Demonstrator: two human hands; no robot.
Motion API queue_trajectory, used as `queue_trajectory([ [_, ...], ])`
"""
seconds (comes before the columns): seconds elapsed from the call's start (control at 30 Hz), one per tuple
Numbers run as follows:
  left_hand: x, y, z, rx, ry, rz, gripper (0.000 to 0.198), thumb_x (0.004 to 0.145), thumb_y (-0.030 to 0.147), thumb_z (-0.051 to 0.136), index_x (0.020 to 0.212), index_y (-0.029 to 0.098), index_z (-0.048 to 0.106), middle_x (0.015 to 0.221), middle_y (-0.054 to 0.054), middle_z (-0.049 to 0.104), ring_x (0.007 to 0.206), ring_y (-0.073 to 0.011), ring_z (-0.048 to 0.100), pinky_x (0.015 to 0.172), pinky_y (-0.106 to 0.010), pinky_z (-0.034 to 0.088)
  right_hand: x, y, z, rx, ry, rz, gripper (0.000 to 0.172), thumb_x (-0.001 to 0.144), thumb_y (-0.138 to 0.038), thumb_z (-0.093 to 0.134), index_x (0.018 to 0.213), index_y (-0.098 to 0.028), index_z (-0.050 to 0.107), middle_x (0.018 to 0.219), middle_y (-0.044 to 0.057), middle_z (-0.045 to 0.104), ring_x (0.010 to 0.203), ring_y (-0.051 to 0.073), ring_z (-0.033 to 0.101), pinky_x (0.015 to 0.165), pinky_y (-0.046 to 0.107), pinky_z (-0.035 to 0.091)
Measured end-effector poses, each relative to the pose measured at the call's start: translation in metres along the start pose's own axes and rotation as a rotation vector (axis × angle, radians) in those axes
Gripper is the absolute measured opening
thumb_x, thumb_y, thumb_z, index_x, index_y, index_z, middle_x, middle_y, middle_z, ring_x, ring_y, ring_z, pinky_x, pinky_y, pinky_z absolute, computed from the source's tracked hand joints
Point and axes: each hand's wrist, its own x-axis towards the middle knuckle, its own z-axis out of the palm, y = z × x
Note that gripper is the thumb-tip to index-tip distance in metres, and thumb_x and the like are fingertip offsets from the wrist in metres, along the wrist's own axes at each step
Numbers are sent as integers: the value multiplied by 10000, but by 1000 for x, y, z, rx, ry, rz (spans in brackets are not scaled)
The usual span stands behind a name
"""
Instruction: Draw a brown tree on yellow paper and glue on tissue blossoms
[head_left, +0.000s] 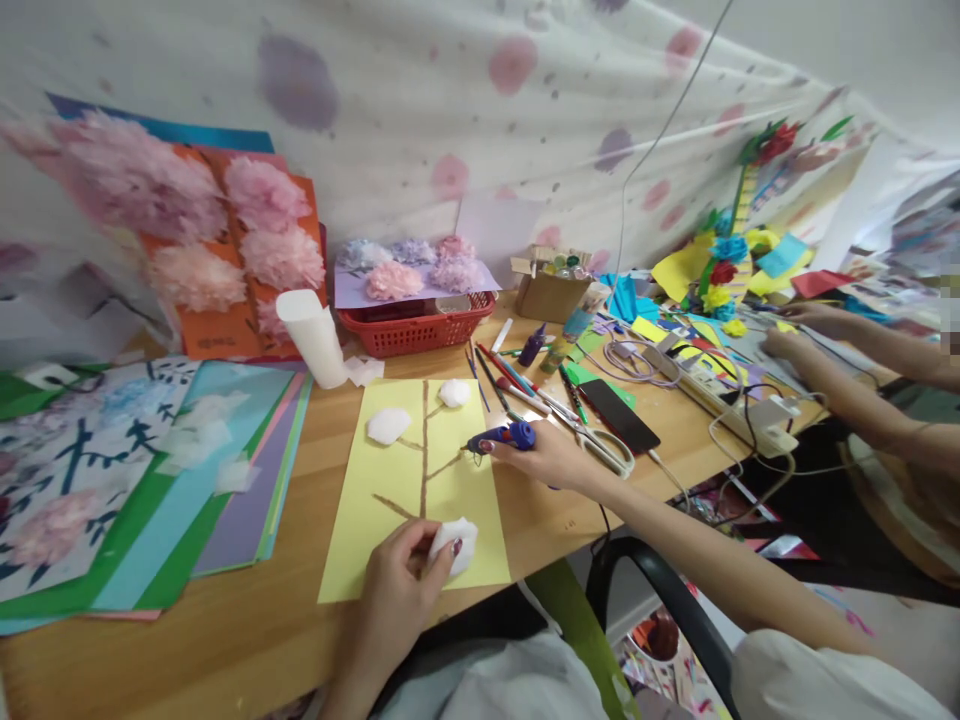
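Observation:
A yellow sheet of paper lies on the table before me, with a brown branching stem drawn on it. Two white tissue pieces sit at its branch ends: one on the left, a smaller one at the top right. My right hand grips a blue hot glue gun, its nozzle over the tip of the right-hand branch. Near the sheet's lower edge, my left hand pinches another white tissue piece between thumb and fingers.
Colored paper sheets are stacked at left. Behind the sheet stand a white paper roll and a red basket. Scissors, a phone, pens and a power strip lie at right. Another person's hands work farther right.

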Motion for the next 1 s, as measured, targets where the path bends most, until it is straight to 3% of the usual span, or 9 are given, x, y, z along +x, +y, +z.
queue_trajectory([
  [0.23,0,3,0,-2,5,53,189,794,358,636,820,172,659,808,-55,714,746,-200,700,663,-254,566,-3,-4,-1,14,18,24,489,803,-657,548,789,-199,720,528,-34,486,520,116,409,490,245,306],
  [0.4,-2,6,-1,40,-1,85,181,811,350,617,809,173,656,781,-48,702,718,-186,683,630,-236,544,-5,-2,0,-3,53,35,503,809,-658,536,736,-190,704,528,-25,512,516,118,412,495,251,303],
  [0.77,-2,11,-3,40,-36,58,190,819,360,606,803,173,640,777,-54,687,724,-193,674,642,-251,544,-9,0,-2,2,75,-3,432,838,-609,553,838,-220,742,609,2,605,554,142,488,519,258,332],
  [1.0,-3,14,-4,48,-34,57,174,820,344,599,795,177,641,770,-43,683,712,-183,671,634,-241,540,-11,1,-1,-60,51,21,463,829,-646,539,806,-221,723,590,-11,557,556,139,460,500,250,284],
])
